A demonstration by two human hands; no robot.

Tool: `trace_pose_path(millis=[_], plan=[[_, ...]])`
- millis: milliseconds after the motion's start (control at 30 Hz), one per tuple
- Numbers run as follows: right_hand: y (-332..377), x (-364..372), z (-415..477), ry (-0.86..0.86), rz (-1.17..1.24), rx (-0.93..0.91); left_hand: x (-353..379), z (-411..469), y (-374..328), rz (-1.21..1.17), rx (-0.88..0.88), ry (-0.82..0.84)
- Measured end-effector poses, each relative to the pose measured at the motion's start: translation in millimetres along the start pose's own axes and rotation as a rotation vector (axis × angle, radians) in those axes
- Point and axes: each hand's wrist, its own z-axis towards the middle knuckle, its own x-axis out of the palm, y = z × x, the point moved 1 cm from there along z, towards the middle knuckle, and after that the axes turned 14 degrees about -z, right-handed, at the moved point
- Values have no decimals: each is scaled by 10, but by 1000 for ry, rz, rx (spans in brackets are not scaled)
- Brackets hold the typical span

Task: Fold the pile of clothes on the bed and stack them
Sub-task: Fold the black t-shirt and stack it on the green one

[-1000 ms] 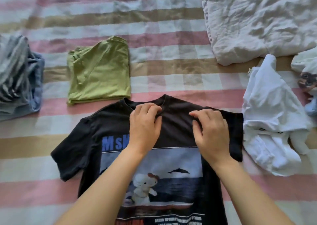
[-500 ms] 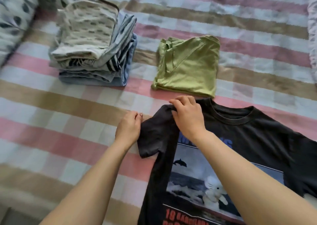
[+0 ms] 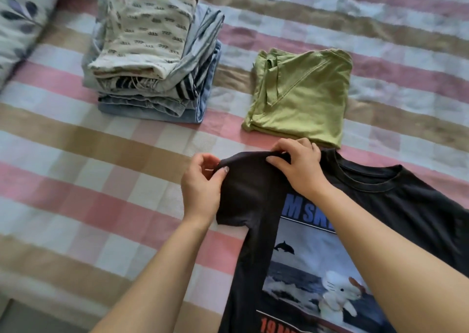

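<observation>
Your left hand (image 3: 200,188) and right hand (image 3: 298,166) have fingers clamped on the black T-shirt (image 3: 411,205) sleeve, at 5 o'clock on the bed (image 3: 76,167). Uneven pulling may skew the fold or bunch the body.

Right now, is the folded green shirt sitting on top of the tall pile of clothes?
No, the folded green shirt lies apart on the checked bedspread, beside the stack of folded clothes.

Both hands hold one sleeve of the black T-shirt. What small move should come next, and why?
Probably fold the sleeve inward over the printed chest. The left hand pinches its edge and the right hand grips the shoulder, so it is lifted off the bed, while the rest of the black T-shirt lies flat, unfolded.
</observation>
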Motion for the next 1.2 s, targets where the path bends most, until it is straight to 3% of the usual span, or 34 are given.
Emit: trace_pose_path(millis=[100, 267, 433, 600, 733, 900, 1067, 1200], plan=[[35, 97, 12, 1, -104, 31, 45, -70, 60, 79, 103, -64], [155, 217, 62, 12, -277, 68, 134, 49, 158, 146, -12, -84], [339, 265, 117, 136, -308, -129, 126, 170, 79, 91, -33, 8], [363, 220, 189, 57, -29, -90, 94, 325, 94, 243, -119, 213], [333, 269, 155, 9, -124, -40, 132, 427, 82, 369, -91, 263], [449, 253, -168, -198, -196, -66, 114, 420, 44, 338, -53, 306], [515, 438, -411, -20, -263, -99, 67, 492, 28, 92, -161, 210], [641, 373, -558, -36, -157, -32, -3, 472, 91, -80, -270, 26]])
